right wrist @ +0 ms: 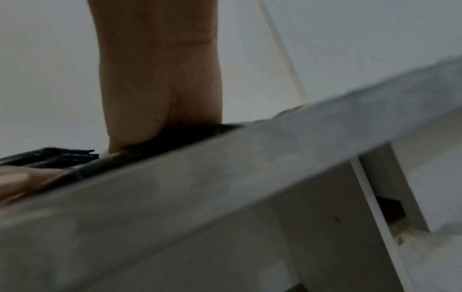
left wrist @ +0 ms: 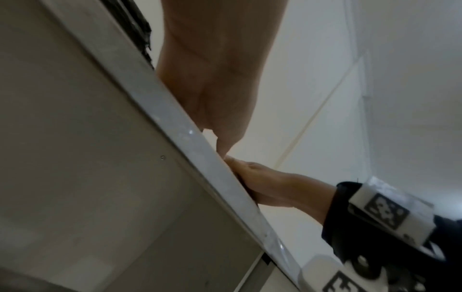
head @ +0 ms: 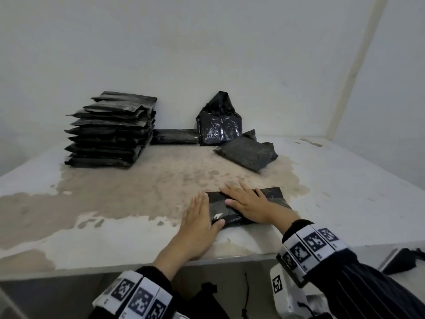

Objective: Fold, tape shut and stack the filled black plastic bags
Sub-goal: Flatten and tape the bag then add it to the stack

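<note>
A filled black bag [head: 218, 208] lies flat near the table's front edge. My right hand [head: 246, 203] presses down on its middle with straight, spread fingers. My left hand [head: 199, 215] lies flat on the table against the bag's left side, thumb tip on the bag's near corner. The left wrist view shows my left palm [left wrist: 212, 79] over the table edge and my right hand [left wrist: 275, 187] beyond it. Seen from the right wrist, my right palm [right wrist: 160, 89] sits on the bag [right wrist: 180, 136]. A tall stack of flat black bags [head: 110, 130] stands at the back left.
An upright crumpled black bag [head: 218, 122] leans at the back wall, a flat one [head: 174, 136] lies beside the stack, and another [head: 247, 153] lies to the right. The table [head: 138, 185] has a worn, stained top. A white device [head: 285, 288] sits below the front edge.
</note>
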